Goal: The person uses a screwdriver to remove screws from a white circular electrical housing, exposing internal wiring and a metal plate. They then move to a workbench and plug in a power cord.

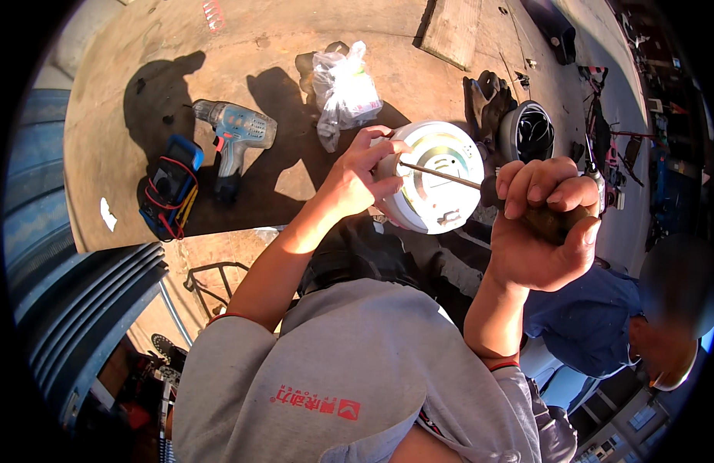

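My left hand (357, 176) grips a white round housing (430, 220) by its left side, fingers around the rim. The housing is tilted so that its flat face, with a metallic ring and small slots, shows. My right hand (546, 228) is wrapped around the dark handle of a screwdriver (443, 175). Its long thin shaft crosses in front of the housing's face, and the tip is at the left rim, close to my left fingers. Whether a screw sits under the tip is too small to tell.
On the brown table (295, 23) lie a cordless drill (245, 127), a multimeter (172, 185) with red and yellow leads, and a clear plastic bag (345, 92). A wooden board (451, 31) and a round container of dark cable (529, 131) are beyond. Another person (585, 316) is at the right.
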`<action>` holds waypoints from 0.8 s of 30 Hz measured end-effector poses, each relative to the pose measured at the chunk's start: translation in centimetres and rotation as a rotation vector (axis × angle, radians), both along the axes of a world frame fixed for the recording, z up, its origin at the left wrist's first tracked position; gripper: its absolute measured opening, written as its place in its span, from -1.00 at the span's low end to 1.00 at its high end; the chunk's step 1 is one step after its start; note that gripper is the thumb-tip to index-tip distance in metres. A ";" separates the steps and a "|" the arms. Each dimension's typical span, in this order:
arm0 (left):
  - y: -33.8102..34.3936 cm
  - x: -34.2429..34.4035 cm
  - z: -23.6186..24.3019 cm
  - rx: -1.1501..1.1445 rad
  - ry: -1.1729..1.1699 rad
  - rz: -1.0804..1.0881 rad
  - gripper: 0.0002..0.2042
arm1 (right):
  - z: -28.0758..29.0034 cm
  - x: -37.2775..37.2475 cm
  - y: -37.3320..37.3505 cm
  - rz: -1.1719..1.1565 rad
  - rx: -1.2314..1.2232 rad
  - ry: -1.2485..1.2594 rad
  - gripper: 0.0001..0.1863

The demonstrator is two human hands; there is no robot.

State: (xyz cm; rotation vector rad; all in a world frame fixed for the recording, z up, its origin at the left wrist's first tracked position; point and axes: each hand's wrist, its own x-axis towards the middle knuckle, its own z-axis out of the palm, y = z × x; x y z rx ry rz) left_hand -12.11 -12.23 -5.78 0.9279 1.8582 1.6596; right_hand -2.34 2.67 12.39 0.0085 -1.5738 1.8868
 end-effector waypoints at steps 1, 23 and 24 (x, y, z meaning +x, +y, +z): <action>0.0 0.0 0.1 0.002 -0.003 -0.001 -0.51 | 0.0 -0.1 0.0 -0.006 -0.006 -0.003 -0.51; 0.3 -0.1 -0.1 0.052 -0.049 -0.037 -0.51 | 4.5 -0.2 2.1 -0.142 1.132 -0.250 -0.26; 0.3 -0.2 -0.2 0.050 -0.046 -0.045 -0.51 | 4.4 -0.4 2.0 -0.183 1.184 -0.240 -0.24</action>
